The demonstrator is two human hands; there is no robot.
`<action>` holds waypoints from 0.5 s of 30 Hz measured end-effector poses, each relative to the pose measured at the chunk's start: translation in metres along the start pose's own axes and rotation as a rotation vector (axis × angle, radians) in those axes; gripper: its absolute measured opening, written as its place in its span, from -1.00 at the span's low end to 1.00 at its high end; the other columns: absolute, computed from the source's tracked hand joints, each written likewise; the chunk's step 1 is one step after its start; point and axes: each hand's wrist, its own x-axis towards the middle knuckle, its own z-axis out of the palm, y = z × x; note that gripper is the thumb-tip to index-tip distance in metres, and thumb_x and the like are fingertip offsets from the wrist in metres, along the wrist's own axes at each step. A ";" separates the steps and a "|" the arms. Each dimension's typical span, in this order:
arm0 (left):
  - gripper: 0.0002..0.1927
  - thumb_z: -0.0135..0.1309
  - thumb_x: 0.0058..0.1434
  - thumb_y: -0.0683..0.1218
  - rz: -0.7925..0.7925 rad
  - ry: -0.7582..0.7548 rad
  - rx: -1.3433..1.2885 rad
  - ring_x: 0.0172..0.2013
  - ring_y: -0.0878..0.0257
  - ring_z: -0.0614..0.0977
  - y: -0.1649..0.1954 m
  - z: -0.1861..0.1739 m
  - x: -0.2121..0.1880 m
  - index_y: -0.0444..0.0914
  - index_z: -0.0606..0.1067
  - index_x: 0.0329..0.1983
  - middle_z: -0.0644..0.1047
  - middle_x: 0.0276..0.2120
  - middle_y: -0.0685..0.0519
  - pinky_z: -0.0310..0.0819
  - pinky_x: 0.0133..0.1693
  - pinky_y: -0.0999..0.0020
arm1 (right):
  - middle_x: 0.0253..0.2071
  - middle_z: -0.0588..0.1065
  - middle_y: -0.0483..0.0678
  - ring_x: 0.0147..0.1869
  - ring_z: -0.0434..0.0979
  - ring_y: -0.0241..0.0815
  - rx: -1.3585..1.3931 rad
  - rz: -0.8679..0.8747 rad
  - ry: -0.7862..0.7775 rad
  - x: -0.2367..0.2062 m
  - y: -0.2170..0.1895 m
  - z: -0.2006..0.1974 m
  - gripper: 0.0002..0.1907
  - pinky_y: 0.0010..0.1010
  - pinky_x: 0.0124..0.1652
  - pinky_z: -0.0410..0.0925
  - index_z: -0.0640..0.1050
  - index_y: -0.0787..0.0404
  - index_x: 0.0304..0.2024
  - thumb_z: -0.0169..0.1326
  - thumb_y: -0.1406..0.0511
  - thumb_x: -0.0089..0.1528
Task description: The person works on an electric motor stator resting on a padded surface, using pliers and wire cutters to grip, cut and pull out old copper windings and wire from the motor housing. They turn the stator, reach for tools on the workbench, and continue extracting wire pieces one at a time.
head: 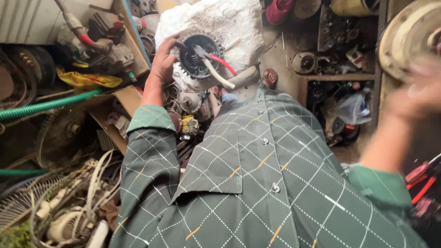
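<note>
My left hand (163, 59) is raised and grips a round black motor part (198, 56) with a toothed rim by its left edge. Red and cream wires (219, 69) trail from the part toward the right. My right hand (420, 94) is lifted at the far right, blurred by motion, and whether it holds anything cannot be told. Below both arms spreads my dark green checked shirt (262, 183). My sandalled foot (269, 77) shows on the floor beyond the shirt.
A white cloth bundle (220, 20) lies behind the part. At left are a green hose (46, 104), a cardboard box (124, 98), fan grilles and tangled cables (87, 197). Shelves of metal parts (337, 34) stand at right, red-handled tools (422, 181) near the edge.
</note>
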 end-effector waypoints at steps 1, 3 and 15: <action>-0.54 -0.11 0.10 0.04 -0.011 0.027 -0.040 0.31 -0.20 0.42 -0.004 -0.003 -0.003 -0.32 0.54 -0.07 0.46 0.21 -0.33 0.22 0.33 0.12 | -0.04 0.50 0.14 0.03 0.52 0.15 0.095 -0.085 -0.112 -0.010 -0.037 0.026 -0.48 -0.02 -0.02 0.39 0.52 0.26 0.04 0.28 0.04 0.22; -0.55 -0.20 0.23 0.05 -0.073 0.073 -0.024 0.24 -0.18 0.46 -0.016 -0.006 -0.009 -0.31 0.53 -0.02 0.48 0.16 -0.29 0.24 0.29 0.14 | -0.07 0.50 0.13 0.02 0.51 0.14 0.157 -0.301 -0.411 -0.039 -0.119 0.093 -0.52 -0.04 -0.04 0.39 0.54 0.26 0.01 0.32 0.08 0.22; -0.40 -0.20 0.39 0.31 -0.401 -0.002 0.046 -0.03 -0.17 0.59 -0.099 0.007 -0.021 -0.26 0.56 -0.05 0.59 -0.13 -0.27 0.40 0.02 0.12 | 0.13 0.31 0.24 0.06 0.42 0.14 -0.459 -0.540 -0.737 -0.144 -0.301 0.276 -0.28 -0.05 -0.13 0.39 0.40 0.25 0.12 0.34 0.27 -0.08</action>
